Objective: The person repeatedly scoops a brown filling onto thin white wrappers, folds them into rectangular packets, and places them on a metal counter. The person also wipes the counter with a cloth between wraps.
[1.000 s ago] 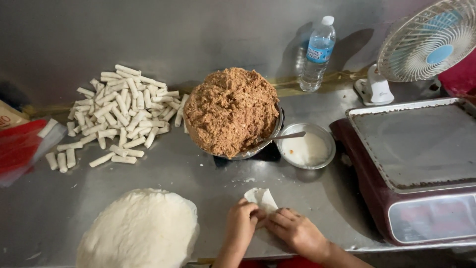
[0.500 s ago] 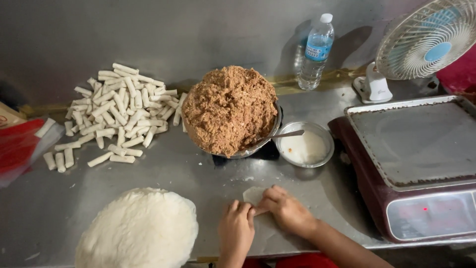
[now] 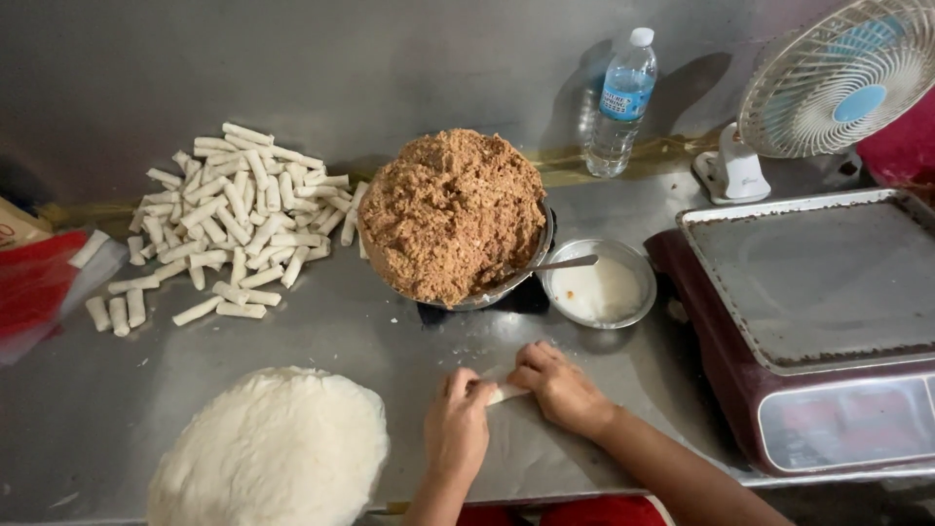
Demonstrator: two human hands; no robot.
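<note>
My left hand (image 3: 458, 424) and my right hand (image 3: 558, 385) both press down on a small white wrapper roll (image 3: 506, 393) lying on the steel counter, fingers curled over it. Only a short piece of the roll shows between the two hands. Just behind them stands a metal bowl heaped with brown minced filling (image 3: 453, 214). A small metal bowl of white paste (image 3: 597, 287) with a spoon in it sits to the filling's right.
A pile of finished white rolls (image 3: 229, 219) lies at the back left. A round stack of white wrappers (image 3: 273, 453) sits front left. A kitchen scale (image 3: 818, 321), a white fan (image 3: 828, 88) and a water bottle (image 3: 620, 102) stand right. Red packaging (image 3: 39, 282) lies far left.
The wrapper lay open with a raised flap a second ago. Both hands have since closed over it and rolled it into a thin roll, shifting slightly away from me.
</note>
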